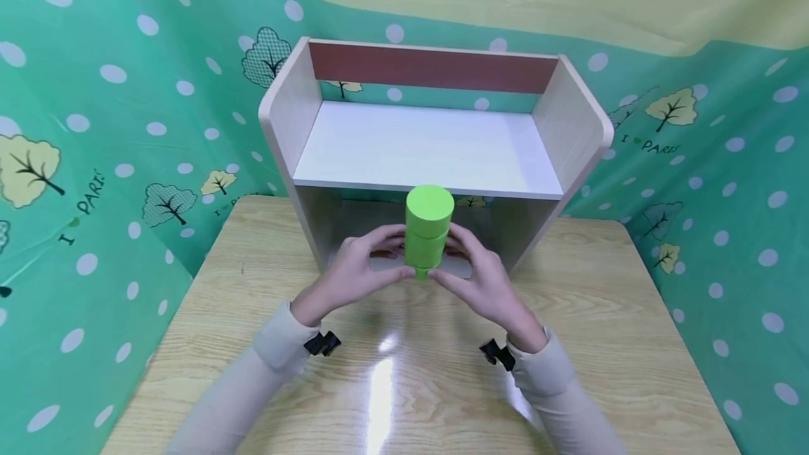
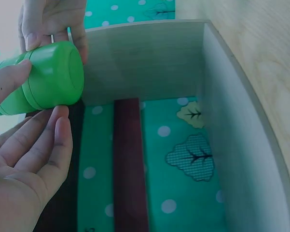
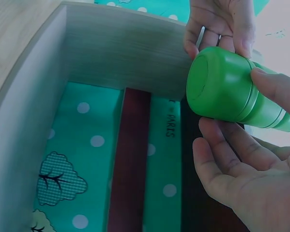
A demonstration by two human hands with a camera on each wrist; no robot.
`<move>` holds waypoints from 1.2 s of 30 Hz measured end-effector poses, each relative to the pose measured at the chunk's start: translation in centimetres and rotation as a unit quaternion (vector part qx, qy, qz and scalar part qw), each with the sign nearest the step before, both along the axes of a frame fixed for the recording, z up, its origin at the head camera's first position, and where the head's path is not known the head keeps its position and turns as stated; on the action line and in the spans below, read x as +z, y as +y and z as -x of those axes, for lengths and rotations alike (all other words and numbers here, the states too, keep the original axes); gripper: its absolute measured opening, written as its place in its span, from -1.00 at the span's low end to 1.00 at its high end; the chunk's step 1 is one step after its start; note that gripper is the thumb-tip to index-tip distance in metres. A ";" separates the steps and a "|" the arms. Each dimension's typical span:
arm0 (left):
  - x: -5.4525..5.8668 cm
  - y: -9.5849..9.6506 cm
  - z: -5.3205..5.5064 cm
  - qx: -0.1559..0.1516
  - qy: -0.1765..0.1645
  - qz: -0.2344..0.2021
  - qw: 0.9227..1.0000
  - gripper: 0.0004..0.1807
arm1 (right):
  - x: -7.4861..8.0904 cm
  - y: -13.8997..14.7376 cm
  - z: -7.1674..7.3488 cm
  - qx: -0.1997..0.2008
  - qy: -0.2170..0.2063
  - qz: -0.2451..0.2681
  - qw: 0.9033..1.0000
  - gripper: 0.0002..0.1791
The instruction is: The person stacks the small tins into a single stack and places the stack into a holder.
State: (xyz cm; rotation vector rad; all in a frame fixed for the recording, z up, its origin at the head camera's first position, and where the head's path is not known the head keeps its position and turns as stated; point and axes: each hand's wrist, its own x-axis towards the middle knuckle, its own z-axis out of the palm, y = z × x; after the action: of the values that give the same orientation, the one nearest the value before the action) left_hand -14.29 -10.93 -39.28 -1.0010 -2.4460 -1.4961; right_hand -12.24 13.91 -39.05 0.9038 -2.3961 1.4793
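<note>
A plain green bottle (image 1: pixel 428 220) stands upright between both hands in the head view, in front of the shelf unit's lower opening. My left hand (image 1: pixel 360 272) holds it from the left, its thumb toward me and the fingers around the far side. From the right, my right hand (image 1: pixel 480 279) grips it the same way, the two thumbtips near each other low on the bottle. Both wrist views show the bottle's rounded end and ring-like grooves, with fingertips against its side. The far fingers are partly hidden behind the bottle in the head view.
A small two-level shelf unit (image 1: pixel 423 146) stands at the back of the wooden table (image 1: pixel 234 300), with pale side panels and a dark red back rail (image 1: pixel 436 67). Behind hangs a green dotted cloth (image 1: pixel 114 153) with tree prints.
</note>
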 end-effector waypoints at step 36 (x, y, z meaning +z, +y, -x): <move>6.8 0.2 1.4 -0.033 0.060 -0.033 0.997 -0.32 | 6.3 0.3 1.3 0.022 0.071 0.022 0.997 -0.15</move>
State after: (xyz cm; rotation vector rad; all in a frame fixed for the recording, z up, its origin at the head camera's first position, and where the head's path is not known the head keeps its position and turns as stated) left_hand -15.71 -10.70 -32.50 -1.1336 -2.2887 -1.4792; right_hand -13.56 14.23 -32.74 1.0206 -2.2481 1.4263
